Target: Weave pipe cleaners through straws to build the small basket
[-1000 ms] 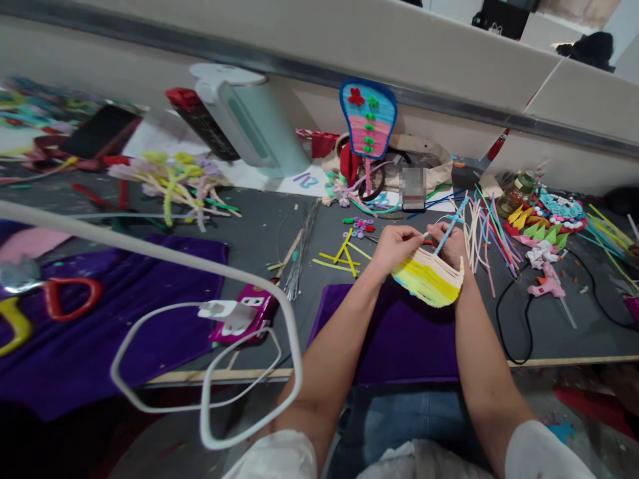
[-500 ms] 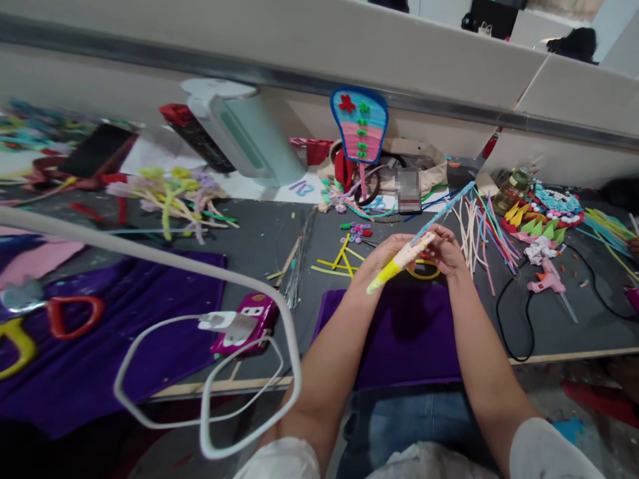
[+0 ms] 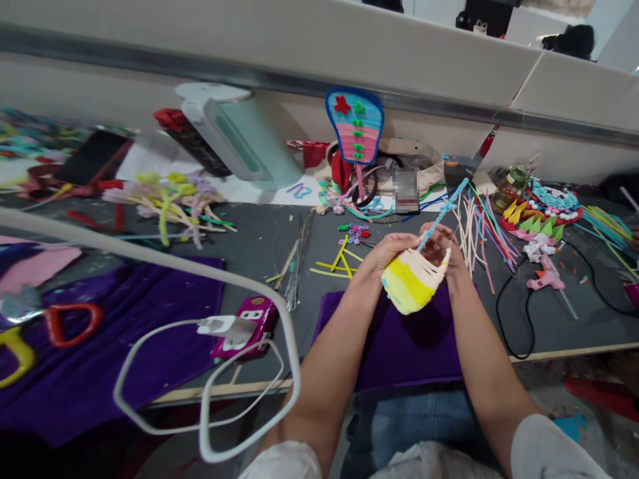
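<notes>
Between my hands is a small fan [image 3: 410, 287] wound with fuzzy pipe cleaner in pale yellow, bright yellow and cream bands. Its thin blue stem [image 3: 446, 211] points up and away to the right. My left hand [image 3: 388, 256] is closed on the fan's left edge. On the other side, my right hand [image 3: 443, 247] has bent fingers gripping near the stem's base and the cream end, where the windings show gaps. Some right fingertips are hidden behind the fan. Beneath lies a purple cloth [image 3: 409, 352].
A finished-looking blue and pink fan [image 3: 355, 126] stands by the wall. Yellow pipe cleaner pieces [image 3: 339, 258] lie left of my hands; a pink glue gun [image 3: 546, 276] with a black cord lies right. A white cable [image 3: 294, 332] loops near a purple power socket [image 3: 249, 326]. A kettle [image 3: 249, 133] stands behind.
The fan has turned from nearly edge-on to showing its broad face, its yellow end now hanging toward me. Both hands still hold it in about the same place.
</notes>
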`<state>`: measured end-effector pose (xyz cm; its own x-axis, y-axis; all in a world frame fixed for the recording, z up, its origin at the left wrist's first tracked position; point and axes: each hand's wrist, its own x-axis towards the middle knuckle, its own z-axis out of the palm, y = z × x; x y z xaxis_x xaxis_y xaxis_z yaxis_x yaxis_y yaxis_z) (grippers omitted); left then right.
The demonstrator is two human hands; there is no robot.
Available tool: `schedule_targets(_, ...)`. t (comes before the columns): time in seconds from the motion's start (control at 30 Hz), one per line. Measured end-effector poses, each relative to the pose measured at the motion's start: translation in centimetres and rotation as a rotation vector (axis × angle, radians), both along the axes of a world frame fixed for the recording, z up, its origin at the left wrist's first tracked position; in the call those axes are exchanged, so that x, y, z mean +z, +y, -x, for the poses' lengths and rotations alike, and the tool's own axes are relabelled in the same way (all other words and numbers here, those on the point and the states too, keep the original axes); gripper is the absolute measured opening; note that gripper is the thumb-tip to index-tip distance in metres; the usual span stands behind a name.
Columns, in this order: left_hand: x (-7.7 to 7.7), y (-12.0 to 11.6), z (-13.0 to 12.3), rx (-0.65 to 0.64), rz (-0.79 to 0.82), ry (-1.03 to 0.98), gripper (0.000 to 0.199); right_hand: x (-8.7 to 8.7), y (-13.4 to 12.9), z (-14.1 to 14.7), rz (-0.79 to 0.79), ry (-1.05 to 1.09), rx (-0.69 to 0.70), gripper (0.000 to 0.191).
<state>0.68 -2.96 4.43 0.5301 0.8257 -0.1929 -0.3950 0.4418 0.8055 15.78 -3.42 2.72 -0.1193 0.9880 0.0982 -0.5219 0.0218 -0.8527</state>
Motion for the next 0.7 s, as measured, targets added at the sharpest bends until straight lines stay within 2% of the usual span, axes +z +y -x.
schedule_targets(0.3,-0.3,0.0,0.0,-0.064,0.011,-0.049,0.010,1.1,-0.7,0.0,-0.062,-0.024,0.064,0.026)
schedule_targets(0.47,-0.1,-0.2,-0.2,-0.039,-0.020,-0.017,0.015,0.9,-0.4,0.4,-0.077,-0.035,-0.040,0.027)
schedule_targets(0.6,0.5,-0.4,-0.2,0.054,-0.081,0.040,0.020,1.0,-0.2,0.7,-0.061,-0.072,-0.155,0.030)
schedule_targets(0.7,1.1,-0.8,-0.1,0.113,-0.168,0.124,0.026,1.2,-0.2,0.5,-0.027,-0.115,-0.166,0.031)
